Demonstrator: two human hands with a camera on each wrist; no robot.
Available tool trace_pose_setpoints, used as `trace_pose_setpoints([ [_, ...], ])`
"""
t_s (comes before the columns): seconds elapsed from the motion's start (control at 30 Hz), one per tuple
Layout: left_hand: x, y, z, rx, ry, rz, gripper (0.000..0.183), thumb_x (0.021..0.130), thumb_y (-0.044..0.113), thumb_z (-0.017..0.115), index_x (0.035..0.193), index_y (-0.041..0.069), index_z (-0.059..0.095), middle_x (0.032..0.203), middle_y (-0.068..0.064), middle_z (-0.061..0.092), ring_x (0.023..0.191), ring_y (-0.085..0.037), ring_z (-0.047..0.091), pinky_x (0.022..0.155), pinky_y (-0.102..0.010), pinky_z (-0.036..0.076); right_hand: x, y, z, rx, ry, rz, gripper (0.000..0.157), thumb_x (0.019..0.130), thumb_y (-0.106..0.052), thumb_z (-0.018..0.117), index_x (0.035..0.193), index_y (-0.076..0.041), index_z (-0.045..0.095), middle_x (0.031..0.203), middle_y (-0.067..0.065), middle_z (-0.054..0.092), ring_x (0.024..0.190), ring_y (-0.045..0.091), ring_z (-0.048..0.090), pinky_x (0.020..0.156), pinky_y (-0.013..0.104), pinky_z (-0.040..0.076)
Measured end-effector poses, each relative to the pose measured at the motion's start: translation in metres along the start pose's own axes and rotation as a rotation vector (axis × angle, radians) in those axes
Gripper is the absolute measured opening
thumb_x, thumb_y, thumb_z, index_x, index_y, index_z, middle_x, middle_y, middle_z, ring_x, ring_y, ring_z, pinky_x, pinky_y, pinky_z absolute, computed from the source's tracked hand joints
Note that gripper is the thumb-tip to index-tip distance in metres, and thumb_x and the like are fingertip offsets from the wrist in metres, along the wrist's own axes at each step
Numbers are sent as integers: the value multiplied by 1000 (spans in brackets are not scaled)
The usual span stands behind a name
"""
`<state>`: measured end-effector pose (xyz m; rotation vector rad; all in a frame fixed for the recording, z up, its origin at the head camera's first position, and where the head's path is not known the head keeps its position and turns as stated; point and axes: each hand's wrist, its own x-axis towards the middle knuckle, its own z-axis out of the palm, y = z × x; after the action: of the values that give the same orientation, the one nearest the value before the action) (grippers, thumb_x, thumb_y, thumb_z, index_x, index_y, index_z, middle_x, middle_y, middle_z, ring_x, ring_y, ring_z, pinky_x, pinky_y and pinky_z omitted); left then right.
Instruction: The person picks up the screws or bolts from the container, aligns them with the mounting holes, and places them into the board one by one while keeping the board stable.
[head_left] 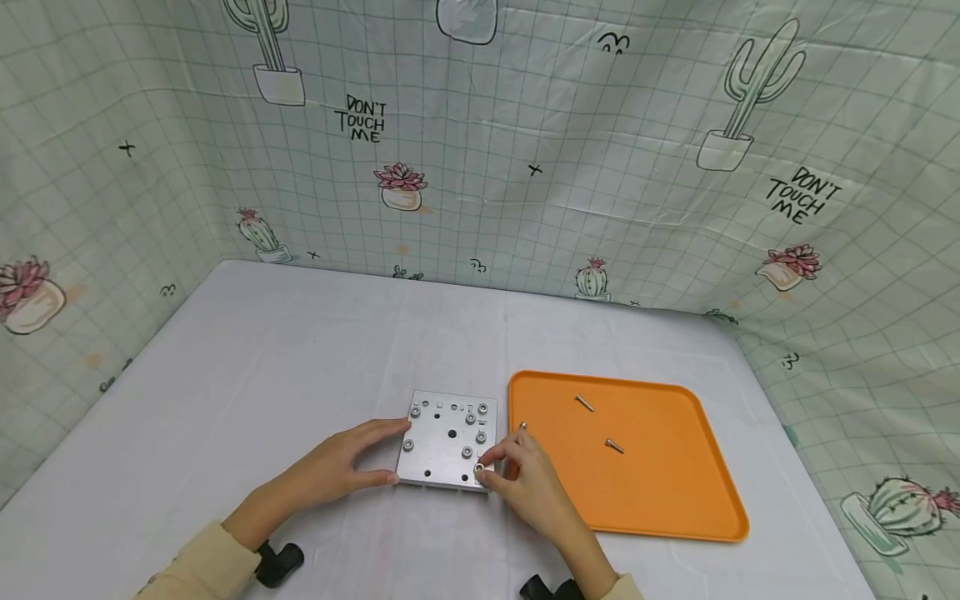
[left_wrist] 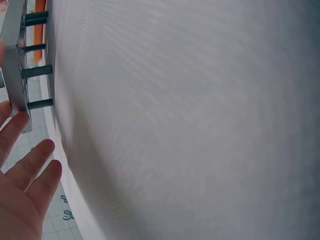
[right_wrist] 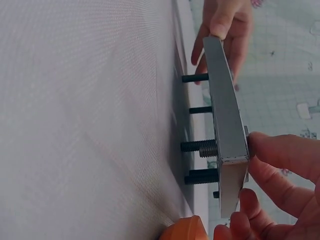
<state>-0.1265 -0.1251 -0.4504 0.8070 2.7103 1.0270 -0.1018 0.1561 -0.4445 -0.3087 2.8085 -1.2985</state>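
Note:
A flat silver metal plate (head_left: 437,454) with several holes and socket-head screws stands near the middle of the table. Threaded screw shanks (right_wrist: 197,77) stick out of its underside. My left hand (head_left: 348,458) touches the plate's left side with fairly straight fingers, the thumb by the near corner; its outer fingers (left_wrist: 44,185) are spread free of the plate. At the near right corner, thumb and index finger of my right hand (head_left: 528,479) pinch a screw (head_left: 478,468) by its head. The head is mostly hidden by the fingertips in the right wrist view.
An orange tray (head_left: 667,500) lies just right of the plate. Two loose screws rest in it, one farther back (head_left: 585,403) and one nearer the middle (head_left: 615,446). Another small screw head (head_left: 522,426) shows by the tray's left rim. Patterned cloth surrounds the white table.

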Motion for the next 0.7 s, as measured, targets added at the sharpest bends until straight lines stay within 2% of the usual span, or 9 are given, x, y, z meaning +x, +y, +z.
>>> trace_pose_setpoints([
  [0.3, 0, -1, 1, -1, 1, 2, 67, 81, 47, 66, 140, 24, 43, 143, 2, 45, 132, -24, 41, 106, -46, 38, 2, 0, -9, 35, -13, 25, 18, 76, -25, 77, 89, -17, 68, 86, 4, 51, 77, 16, 44, 64, 20, 37],
  [0.7, -1, 1, 0, -6, -1, 1, 67, 81, 45, 67, 139, 23, 44, 143, 1, 45, 132, -24, 41, 106, -46, 37, 21, 11, -46, 30, 42, 43, 21, 80, -20, 74, 98, -11, 69, 93, 6, 58, 80, 15, 49, 70, 24, 44],
])
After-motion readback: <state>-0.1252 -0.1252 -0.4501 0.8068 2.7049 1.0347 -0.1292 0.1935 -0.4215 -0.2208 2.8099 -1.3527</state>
